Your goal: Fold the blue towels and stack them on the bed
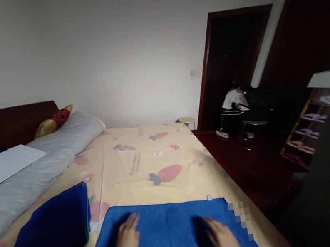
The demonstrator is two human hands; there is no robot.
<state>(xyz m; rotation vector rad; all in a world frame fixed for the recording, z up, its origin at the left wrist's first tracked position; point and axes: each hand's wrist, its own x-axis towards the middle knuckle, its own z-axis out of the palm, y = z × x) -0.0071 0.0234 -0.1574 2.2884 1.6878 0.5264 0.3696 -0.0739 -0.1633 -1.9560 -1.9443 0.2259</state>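
Observation:
A blue cloth [171,236] lies spread flat on the bed, with a small white tag at its far edge. My left hand [129,237] is over its left part, fingers stretched forward, with nothing in it. Over the right part is my right hand [222,236], its fingers extended and slightly blurred, also holding nothing. Whether either palm touches the cloth is hard to tell. A second, darker blue cloth [50,231] lies to the left on the patterned bedsheet [145,156].
Along the bed's left lies a grey bolster [75,134] with a white board [7,164] and a red-gold pillow [55,121]. Beyond the right edge are a round stool [186,120], a seated person [233,101] and a shoe rack [299,130].

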